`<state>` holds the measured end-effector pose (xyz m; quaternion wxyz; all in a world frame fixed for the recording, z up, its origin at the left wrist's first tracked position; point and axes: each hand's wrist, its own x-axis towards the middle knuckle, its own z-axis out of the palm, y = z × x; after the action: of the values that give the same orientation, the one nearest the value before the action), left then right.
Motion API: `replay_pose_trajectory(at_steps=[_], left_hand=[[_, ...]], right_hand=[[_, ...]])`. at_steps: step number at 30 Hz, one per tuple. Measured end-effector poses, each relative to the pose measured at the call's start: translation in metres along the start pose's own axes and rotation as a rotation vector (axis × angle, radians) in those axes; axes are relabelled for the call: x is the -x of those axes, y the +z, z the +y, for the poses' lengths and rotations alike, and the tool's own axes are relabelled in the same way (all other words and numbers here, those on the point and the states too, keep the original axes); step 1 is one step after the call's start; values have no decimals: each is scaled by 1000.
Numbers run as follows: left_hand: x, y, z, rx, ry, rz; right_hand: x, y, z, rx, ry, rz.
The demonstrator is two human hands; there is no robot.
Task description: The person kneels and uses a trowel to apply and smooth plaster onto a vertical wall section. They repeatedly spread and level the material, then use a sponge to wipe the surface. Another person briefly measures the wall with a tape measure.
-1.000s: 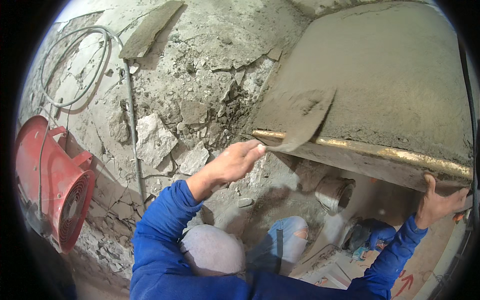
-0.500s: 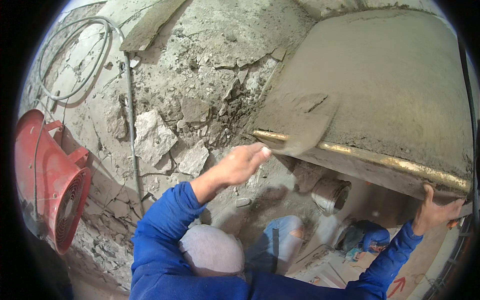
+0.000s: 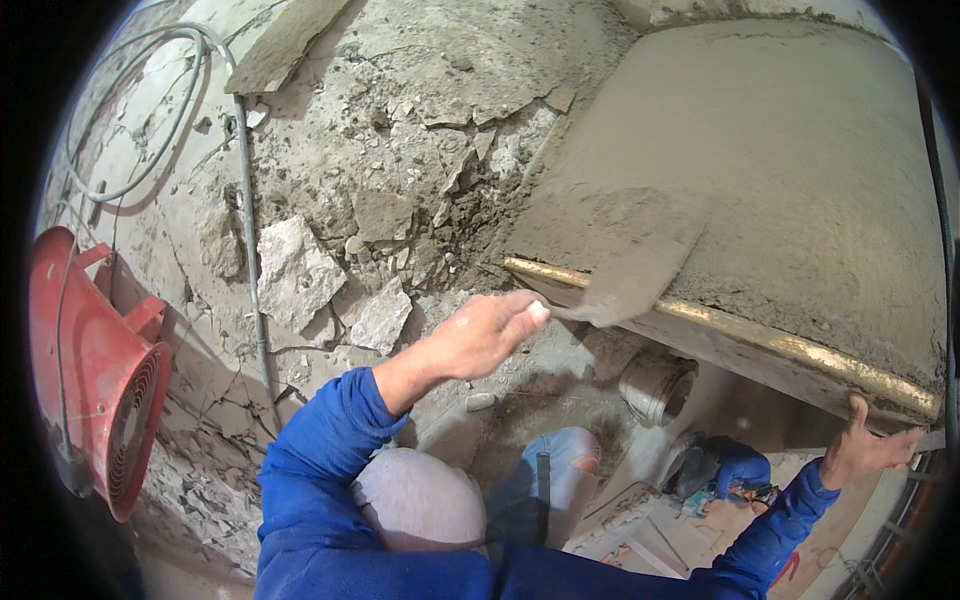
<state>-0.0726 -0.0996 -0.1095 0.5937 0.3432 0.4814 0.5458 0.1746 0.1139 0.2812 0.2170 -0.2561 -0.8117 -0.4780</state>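
My left hand is closed around the handle of a trowel, which its fingers mostly hide. The wide trowel blade, smeared with grey mortar, lies flat over the near left edge of a mortar-covered surface. A gold-coloured edge strip runs along the front of that surface, and the blade crosses it. At the strip's far right end, my right hand touches the board's front edge. Its thumb points up against the edge and its fingers stretch out to the right.
Broken stone slabs and rubble lie left of the mortar. A red blower stands at far left, near a grey cable. Below the board sits a dirty bucket. A dark cable runs along the right side.
My left hand has shifted a little, and the trowel blade has slid right and slightly nearer over the gold-coloured strip. My right hand stays at the board's right end.
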Motion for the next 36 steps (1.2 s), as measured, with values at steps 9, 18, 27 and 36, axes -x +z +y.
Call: replay_pose_trajectory(at_steps=[9, 18, 27, 36], left_hand=[[-11, -27, -46, 116, -341, 86], [-20, -10, -53, 94, -130, 71], [-22, -28, -75, 165, -385, 142], [-37, -34, -97, 52, -409, 188]], right_hand=[[1, -3, -3, 71, 29, -22], [-3, -2, -1, 24, -100, 7], [2, 2, 1, -35, -8, 33], [2, -2, 8, 150, -21, 12]])
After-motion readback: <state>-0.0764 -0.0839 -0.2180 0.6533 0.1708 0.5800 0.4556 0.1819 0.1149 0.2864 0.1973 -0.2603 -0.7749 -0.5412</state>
